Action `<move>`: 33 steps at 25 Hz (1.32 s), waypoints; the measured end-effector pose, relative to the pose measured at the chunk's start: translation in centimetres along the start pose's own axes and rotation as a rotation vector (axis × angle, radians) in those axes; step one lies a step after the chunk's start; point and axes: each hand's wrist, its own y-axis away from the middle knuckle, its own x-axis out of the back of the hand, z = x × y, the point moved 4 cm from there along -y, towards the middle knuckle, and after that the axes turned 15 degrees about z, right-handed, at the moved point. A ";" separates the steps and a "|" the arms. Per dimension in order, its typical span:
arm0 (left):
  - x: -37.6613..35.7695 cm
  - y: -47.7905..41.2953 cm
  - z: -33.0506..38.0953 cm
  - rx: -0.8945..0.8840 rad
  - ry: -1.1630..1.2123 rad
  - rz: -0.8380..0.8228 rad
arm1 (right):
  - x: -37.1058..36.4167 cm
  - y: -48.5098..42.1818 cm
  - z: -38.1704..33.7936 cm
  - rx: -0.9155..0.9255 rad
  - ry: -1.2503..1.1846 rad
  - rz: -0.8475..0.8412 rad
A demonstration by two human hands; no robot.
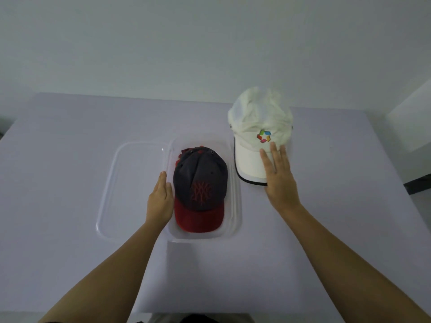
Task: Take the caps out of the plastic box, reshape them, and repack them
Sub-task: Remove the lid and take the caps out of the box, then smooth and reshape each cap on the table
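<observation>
Two caps: the navy red-brimmed cap (200,183) sits in the clear plastic box (235,220), open left hand (160,201) beside it; open right hand (278,178) lies flat on the white cap (258,127), right of the box.

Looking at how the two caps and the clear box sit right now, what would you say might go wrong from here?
1. The white cap has a creased, slumped crown; the right hand lies flat on its brim, and pressing there may flatten it further.
2. The dark cap nearly fills the plastic box, so a second cap on top could crush both crowns.
3. The clear lid beside the box is hard to see on the pale table and could be knocked.
</observation>
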 end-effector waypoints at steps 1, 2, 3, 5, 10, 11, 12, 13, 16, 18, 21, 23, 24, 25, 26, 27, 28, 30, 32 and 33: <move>-0.1 0.0 0.0 -0.001 -0.008 0.002 | -1.0 0.6 1.5 -0.039 0.029 -0.063; -0.1 0.0 -0.1 -0.005 -0.017 0.003 | -1.9 1.2 2.6 -0.068 0.050 -0.124; -0.1 0.0 -0.1 -0.012 -0.026 0.005 | -2.9 1.9 3.6 -0.083 0.066 -0.191; -0.4 -0.1 -0.1 -0.020 -0.032 0.013 | -4.9 2.7 4.9 -0.094 0.058 -0.332; -0.6 -0.3 -0.3 -0.053 -0.075 0.038 | -8.0 1.3 6.4 -0.095 0.058 -0.590; -0.6 -0.2 -0.2 -0.061 -0.079 0.041 | -8.2 0.8 6.6 -0.092 0.068 -0.633; -0.7 -0.2 -0.1 -0.067 -0.083 0.046 | -8.2 0.3 6.5 -0.073 0.092 -0.675; -0.7 -0.3 -0.2 -0.067 -0.090 0.048 | -8.1 -0.1 5.8 -0.055 0.107 -0.689; -0.6 -0.4 -0.6 -0.077 -0.117 0.035 | -5.5 -1.2 -0.5 -0.049 -0.199 -0.402; -0.7 -0.4 -0.8 -0.110 -0.138 0.014 | -3.8 -0.2 -6.4 0.124 -0.400 -0.349; -0.9 -0.5 -0.7 -0.102 -0.145 -0.005 | -4.8 3.5 -11.5 0.338 -0.230 -0.755; -0.7 -0.4 -0.8 -0.086 -0.130 -0.005 | -6.2 4.6 -12.2 0.360 -0.045 -0.891; -0.7 -0.4 -0.8 -0.093 -0.123 -0.003 | -6.6 4.5 -12.5 0.368 0.001 -0.896; -0.7 -0.4 -0.9 -0.099 -0.116 -0.002 | -6.9 4.4 -13.0 0.382 0.031 -0.888; -0.7 -0.4 -1.0 -0.100 -0.109 -0.001 | -6.9 4.3 -13.4 0.393 0.052 -0.879; -0.7 -0.5 -1.0 -0.097 -0.107 -0.005 | -6.9 4.2 -13.7 0.395 0.055 -0.884; -0.7 -0.5 -1.0 -0.093 -0.107 -0.011 | -6.8 4.1 -13.9 0.387 0.040 -0.898; -0.6 -0.5 -1.0 -0.087 -0.097 -0.018 | -6.3 3.7 -13.9 0.354 -0.026 -0.937; -0.6 -0.4 -1.1 -0.096 -0.091 -0.011 | -5.5 3.0 -13.7 0.304 -0.105 -0.954; -0.6 -0.4 -1.2 -0.105 -0.092 -0.004 | -5.1 2.8 -13.6 0.289 -0.131 -0.951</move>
